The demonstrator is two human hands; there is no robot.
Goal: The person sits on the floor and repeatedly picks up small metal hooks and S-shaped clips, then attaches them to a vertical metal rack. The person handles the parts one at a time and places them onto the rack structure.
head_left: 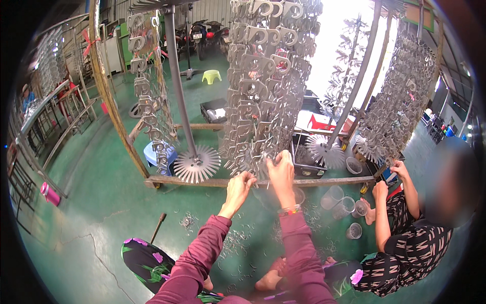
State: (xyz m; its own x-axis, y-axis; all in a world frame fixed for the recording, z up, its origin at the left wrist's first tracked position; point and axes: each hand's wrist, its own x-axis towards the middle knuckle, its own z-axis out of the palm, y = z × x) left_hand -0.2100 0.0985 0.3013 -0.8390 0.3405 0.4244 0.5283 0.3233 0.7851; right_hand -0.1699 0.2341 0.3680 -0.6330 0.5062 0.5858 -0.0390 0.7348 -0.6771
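Observation:
A tall hanging rack crowded with several grey metal hook-shaped parts stands right in front of me. My left hand is raised to its lowest parts, fingers curled against them. My right hand, wearing a beaded wristband, pinches a small metal part at the rack's bottom edge. Both arms are in maroon sleeves. Whether my left hand actually grips a part is hidden by its own fingers.
A wooden beam runs along the green floor under the racks, with spiked metal discs on poles. Small metal clips litter the floor. A person sits at right beside clear plastic cups. More loaded racks hang left and right.

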